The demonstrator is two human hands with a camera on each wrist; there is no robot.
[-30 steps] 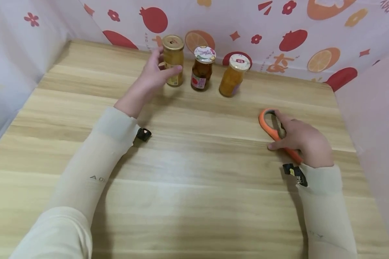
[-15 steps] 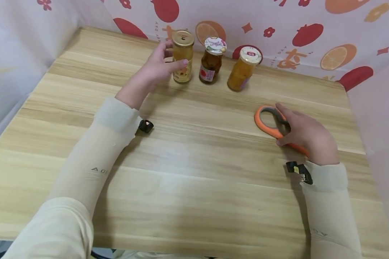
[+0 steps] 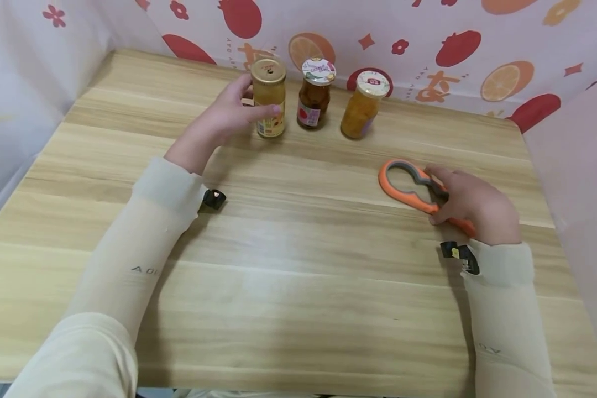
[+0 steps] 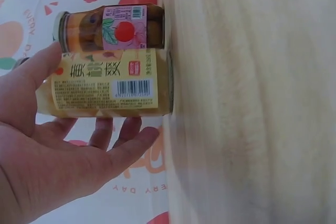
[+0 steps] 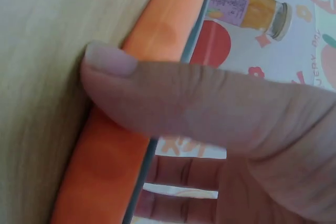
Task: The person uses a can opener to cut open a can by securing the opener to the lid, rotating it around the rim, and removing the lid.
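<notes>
Peach jar (image 3: 268, 95) stands slightly forward of its neighbour, the dark fruit jar (image 3: 315, 98), whereas a second ago its base sat a little farther back; the left hand (image 3: 231, 115) seems to have drawn it nearer the person. Over the same second the orange jar opener (image 3: 410, 200) has swung somewhat, so more of its grey-lined, scalloped opening shows beyond the right hand (image 3: 472, 203). Together these shifts suggest that each hand has taken charge of its own thing, with the work at an early point: the gold lid (image 3: 268, 70) is on, and jar and opener are well apart.

Left arm (image 3: 146, 221) reaches far across the tabletop (image 3: 298, 265); its hand grips the upright jar, thumb along the near side, fingers round the far side. Whether the base has left the surface cannot be told. Right arm (image 3: 502, 309) comes up from the lower right, and its hand pinches the opener between thumb and fingers, covering part of it. The opener lies low, on or just above the tabletop, to the right of the jars and nearer the person.
</notes>
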